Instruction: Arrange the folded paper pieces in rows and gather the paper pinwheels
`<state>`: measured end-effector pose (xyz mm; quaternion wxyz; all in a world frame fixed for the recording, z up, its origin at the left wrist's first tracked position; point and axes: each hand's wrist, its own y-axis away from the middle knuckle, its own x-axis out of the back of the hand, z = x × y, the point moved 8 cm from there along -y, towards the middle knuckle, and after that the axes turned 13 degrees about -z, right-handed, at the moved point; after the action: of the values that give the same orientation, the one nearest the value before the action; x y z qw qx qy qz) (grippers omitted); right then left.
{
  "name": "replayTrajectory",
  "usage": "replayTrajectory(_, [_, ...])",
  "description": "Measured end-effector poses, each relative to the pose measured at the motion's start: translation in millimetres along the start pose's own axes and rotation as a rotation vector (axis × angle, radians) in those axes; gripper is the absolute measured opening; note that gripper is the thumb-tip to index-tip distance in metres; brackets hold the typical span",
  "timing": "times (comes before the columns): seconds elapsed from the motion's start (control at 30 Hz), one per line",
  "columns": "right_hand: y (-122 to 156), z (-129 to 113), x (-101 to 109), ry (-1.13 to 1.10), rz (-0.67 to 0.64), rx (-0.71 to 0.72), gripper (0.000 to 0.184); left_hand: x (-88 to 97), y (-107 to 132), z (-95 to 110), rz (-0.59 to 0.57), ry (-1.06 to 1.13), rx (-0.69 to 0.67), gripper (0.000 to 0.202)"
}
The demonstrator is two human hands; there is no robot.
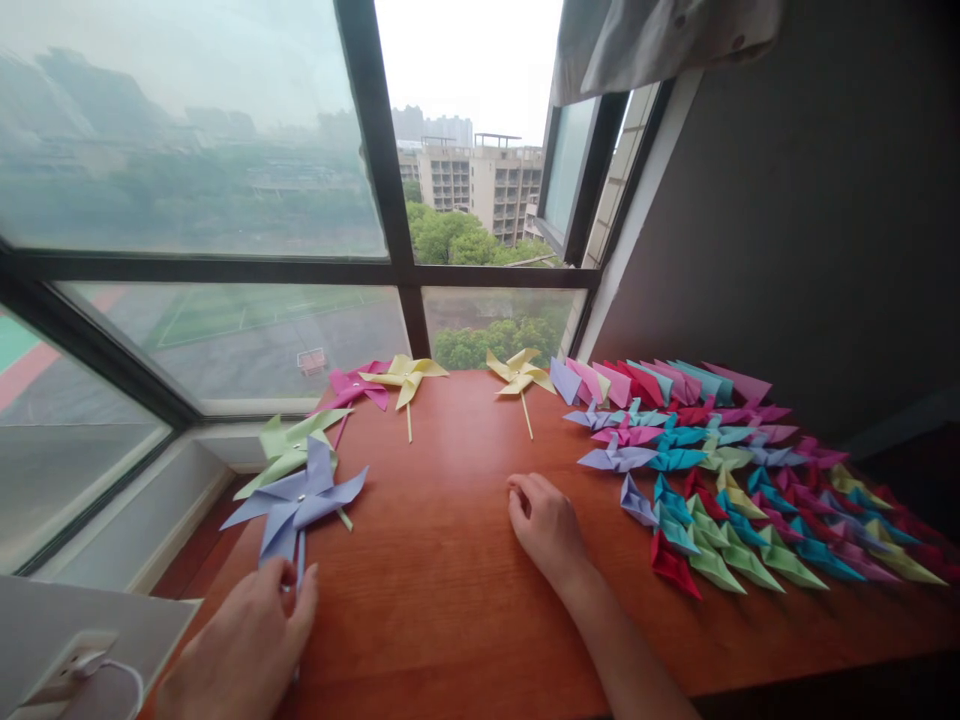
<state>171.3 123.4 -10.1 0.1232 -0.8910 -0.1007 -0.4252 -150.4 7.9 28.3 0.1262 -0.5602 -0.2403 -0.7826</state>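
My left hand (251, 635) is closed around the stick of a lavender paper pinwheel (300, 497) at the table's left side. The lavender blades partly cover a pale green pinwheel (289, 452) behind them. Farther back lie a magenta pinwheel (358, 384) and a yellow pinwheel (406, 376), their blades overlapping. Another yellow pinwheel (519, 373) lies apart at the far edge, its stick toward me. Near the table's middle, my right hand (546, 525) rests on the wood with its fingers curled in and nothing seen in them.
Rows of folded paper boats (720, 565), cranes (615, 456) and other folded pieces (716, 383) cover the right of the wooden table (435, 580). Windows (225, 270) rise behind it, one pane (574, 170) swung out. A plug sits in a wall socket (75, 665) at lower left.
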Motion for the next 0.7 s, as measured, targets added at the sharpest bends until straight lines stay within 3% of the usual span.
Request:
replayTrajectory(0.13, [-1,1,1,-0.022,0.004,0.01,0.023,-23.4,0,-25,-0.221,-0.144,0.096,0.029])
replayTrajectory(0.27, [-1,1,2,-0.031,0.009,0.02,0.023,-29.6,5,-18,-0.311,-0.191,0.106,0.028])
replayTrajectory(0.43, [-1,1,3,-0.049,-0.001,0.03,0.022,-22.4,12,-5,-0.3,-0.186,0.129,0.028])
replayTrajectory(0.7, [-1,-2,4,-0.029,-0.044,0.013,0.022,-19.8,27,-10,-0.189,-0.062,0.131,0.03])
